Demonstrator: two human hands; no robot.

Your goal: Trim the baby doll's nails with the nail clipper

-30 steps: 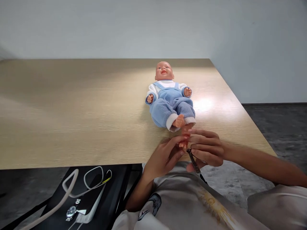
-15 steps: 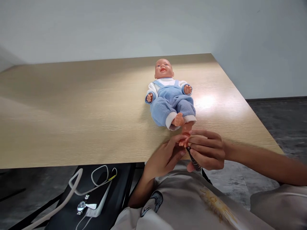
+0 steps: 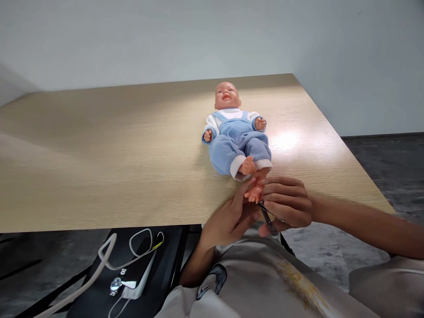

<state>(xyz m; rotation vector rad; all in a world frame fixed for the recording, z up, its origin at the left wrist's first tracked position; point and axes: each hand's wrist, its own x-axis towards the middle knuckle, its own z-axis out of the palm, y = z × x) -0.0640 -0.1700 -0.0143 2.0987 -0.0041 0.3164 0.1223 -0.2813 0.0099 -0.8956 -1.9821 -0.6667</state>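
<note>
A baby doll (image 3: 236,141) in blue fleece overalls and a white shirt lies on its back on a light wood table (image 3: 99,176), its feet towards me. My left hand (image 3: 232,216) is at the table's near edge, its fingers gripping the doll's bare orange-pink foot (image 3: 253,193). My right hand (image 3: 286,203) curls around a slim metal nail clipper (image 3: 269,222), whose tip sits just below that foot. The clipper's jaws are partly hidden by my fingers.
Below the near table edge on the left, a black surface (image 3: 142,265) holds a white cable (image 3: 106,249) and a wristwatch (image 3: 115,285). My beige printed shirt (image 3: 274,282) fills the bottom. Dark grey floor (image 3: 387,168) shows right of the table.
My left fingers have shifted on the doll's foot, leaving more of it visible. The clipper now sits more upright below the foot. The view has tilted slightly.
</note>
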